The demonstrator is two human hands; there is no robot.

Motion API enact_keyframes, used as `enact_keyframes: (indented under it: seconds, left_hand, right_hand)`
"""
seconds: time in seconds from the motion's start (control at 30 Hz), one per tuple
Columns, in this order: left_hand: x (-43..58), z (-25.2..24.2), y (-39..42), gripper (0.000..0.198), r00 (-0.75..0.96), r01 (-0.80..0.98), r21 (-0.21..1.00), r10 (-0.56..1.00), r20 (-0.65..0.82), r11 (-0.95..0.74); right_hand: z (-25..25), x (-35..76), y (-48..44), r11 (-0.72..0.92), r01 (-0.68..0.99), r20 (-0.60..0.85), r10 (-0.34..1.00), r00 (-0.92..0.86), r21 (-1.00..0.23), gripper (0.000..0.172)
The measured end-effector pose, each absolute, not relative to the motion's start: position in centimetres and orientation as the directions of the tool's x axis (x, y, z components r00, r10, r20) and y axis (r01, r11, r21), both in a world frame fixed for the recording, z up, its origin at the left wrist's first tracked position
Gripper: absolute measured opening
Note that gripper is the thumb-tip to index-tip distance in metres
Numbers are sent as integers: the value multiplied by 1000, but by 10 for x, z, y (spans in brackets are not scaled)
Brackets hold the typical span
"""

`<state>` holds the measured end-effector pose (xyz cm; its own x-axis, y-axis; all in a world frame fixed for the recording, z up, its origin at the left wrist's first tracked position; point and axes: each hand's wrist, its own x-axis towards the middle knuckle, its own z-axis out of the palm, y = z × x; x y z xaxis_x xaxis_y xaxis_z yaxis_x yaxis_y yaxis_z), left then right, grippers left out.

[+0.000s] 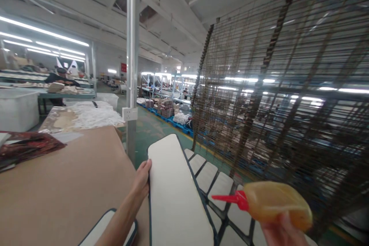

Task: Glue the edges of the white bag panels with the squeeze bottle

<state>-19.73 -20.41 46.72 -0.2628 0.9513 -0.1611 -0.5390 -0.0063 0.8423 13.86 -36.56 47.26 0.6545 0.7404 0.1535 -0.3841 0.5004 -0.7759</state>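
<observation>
My left hand [142, 178] grips the left edge of a long cream-coloured panel with dark edging [175, 196], fingers curled behind it. The panel is tilted up beside the brown table. On the right, my right hand [282, 228] is closed around a squeeze bottle [276, 203] of amber liquid. Its red nozzle points left toward the panel and is apart from it. Beneath my left forearm, a second dark-edged cream panel [99, 226] lies on the table, partly hidden.
The brown-topped table [72, 177] fills the left side. Several similar panels [221, 188] lie in rows at lower right, below a tall wire rack [259, 84]. A metal post [132, 46] with a socket stands ahead. White material [95, 114] lies on a farther table; a person [61, 77] sits beyond.
</observation>
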Motion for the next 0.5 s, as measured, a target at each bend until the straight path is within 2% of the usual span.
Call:
enact_keyframes:
  seconds: [0.03,0.1,0.13,0.3,0.5]
  left_hand:
    - [-196,472,-206,27,-213,-522,852,964,-160,27]
    - [-192,479,-208,31,-126,-480,874,980,-154,75]
    - [-190,482,-210,32,-96,-458,885,984,-148,88]
    - [-183,489,-216,32,9,-398,907,990,-144,136]
    - [-185,496,-218,27,90,-387,907,985,-144,168]
  right_hand:
    - [487,130,-366,556,-327,213,697,685,-765,50]
    - [511,114,-363,555,-286,295,732,614,-781,69]
    - [520,109,-361,551,-261,326,745,582,-792,71]
    - [538,106,-347,557,-155,461,789,407,-816,72]
    - [534,116,-343,559,-151,481,799,360,-815,69]
